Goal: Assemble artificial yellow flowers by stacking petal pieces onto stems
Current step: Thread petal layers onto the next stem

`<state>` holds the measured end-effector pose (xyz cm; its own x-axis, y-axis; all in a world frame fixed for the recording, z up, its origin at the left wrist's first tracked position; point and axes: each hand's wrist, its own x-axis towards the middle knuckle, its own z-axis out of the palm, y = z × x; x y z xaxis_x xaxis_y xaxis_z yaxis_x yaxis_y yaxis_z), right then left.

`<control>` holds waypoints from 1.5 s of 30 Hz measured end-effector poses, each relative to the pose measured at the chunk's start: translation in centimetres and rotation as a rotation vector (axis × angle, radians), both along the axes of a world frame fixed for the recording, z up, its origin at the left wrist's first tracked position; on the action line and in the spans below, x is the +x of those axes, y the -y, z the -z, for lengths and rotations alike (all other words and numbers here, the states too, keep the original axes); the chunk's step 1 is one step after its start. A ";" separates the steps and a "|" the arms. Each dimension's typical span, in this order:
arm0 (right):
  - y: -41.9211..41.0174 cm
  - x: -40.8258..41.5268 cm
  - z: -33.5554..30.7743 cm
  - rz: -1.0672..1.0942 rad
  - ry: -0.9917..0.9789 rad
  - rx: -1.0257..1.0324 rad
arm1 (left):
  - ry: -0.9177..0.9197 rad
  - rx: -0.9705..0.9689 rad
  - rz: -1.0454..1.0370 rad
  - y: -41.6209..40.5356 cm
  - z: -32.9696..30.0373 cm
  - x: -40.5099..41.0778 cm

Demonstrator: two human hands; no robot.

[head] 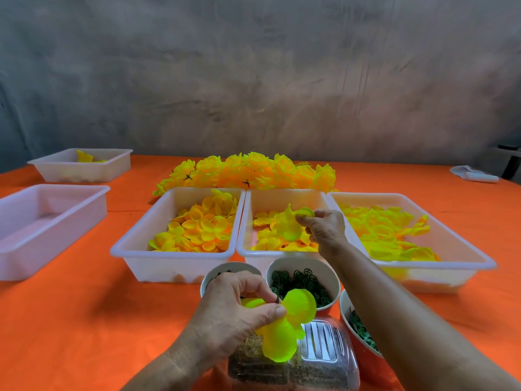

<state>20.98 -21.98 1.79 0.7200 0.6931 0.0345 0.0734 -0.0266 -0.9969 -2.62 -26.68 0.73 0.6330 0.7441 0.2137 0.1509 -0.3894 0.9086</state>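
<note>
Head view gives me a wide orange table [70, 320] running back to a mottled grey wall [253, 66], and I work down from the big things. Three white trays sit side by side in front of me: the left tray [132, 249] is heaped with orange-yellow petals, the middle tray [282, 198] holds a thinner layer of yellow petals, and the right tray [479, 258] holds paler yellow ones. Two more white trays stand well off to the left, a near one [17, 249] and a far one [112, 165] with a few yellow pieces in it. Behind the three trays lies a pile of finished flowers [253, 170]. Close to me I see two white cups, one [332, 277] full of dark green rings and one [205, 283] partly hidden by my hand, plus a bowl [345, 311] of green bits at the right and a clear plastic box [332, 356] at the bottom edge. My right hand [327, 227] reaches over the middle tray, pinching a yellow petal piece [290, 227] lifted above the loose ones. My left hand [239, 309] hovers near the cups, fingers and thumb curled around a half-built flower [284, 328] of bright yellow-green petals, with a thin dark stem [277, 290] poking up from its centre.
</note>
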 end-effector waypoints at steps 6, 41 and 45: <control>0.8 -0.6 -1.1 -0.064 -0.046 0.116 | -0.002 0.009 -0.017 0.1 -0.1 0.1; 13.1 -8.4 -4.4 -0.570 0.280 0.564 | 0.210 -0.629 -0.029 0.3 -6.3 -0.2; 13.5 -8.8 -4.3 -0.583 0.255 0.542 | 0.266 -0.694 -0.042 0.5 -6.3 0.3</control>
